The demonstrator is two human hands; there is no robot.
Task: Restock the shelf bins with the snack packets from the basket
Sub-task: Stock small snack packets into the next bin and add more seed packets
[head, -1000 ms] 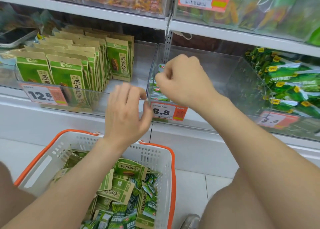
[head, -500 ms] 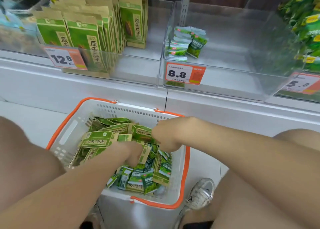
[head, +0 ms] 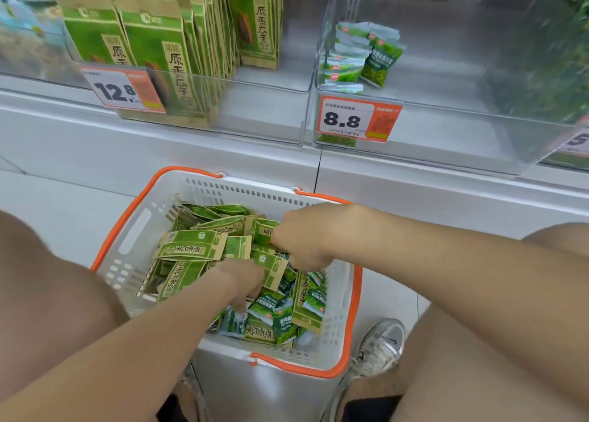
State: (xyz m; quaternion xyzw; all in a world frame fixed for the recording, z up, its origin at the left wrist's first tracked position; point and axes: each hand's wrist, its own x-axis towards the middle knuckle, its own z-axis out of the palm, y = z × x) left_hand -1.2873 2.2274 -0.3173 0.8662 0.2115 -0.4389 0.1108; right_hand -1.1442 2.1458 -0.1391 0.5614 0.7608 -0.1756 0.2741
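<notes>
A white basket with an orange rim [head: 347,307] sits on the floor between my knees. It is full of large kraft-and-green packets [head: 191,249] and small green packets [head: 271,310]. Both hands are down inside it. My left hand [head: 242,278] digs fingers-first into the small green packets. My right hand [head: 302,240] is curled over the pile's middle, its fingertips hidden among packets. On the shelf above, a clear bin with an 8.8 tag [head: 446,134] holds several small green packets [head: 360,55] at its left end. The clear bin with a 12.8 tag [head: 261,115] holds upright kraft packets [head: 159,39].
The white shelf base [head: 414,195] runs just behind the basket. A third bin [head: 573,153] with green packs is at the far right. My knees flank the basket, and a grey sneaker [head: 379,348] rests on the tiled floor to its right.
A second ago both hands were up at the 8.8 bin; they dropped into the basket. Since half a second ago they have barely moved, and the view has come closer.
</notes>
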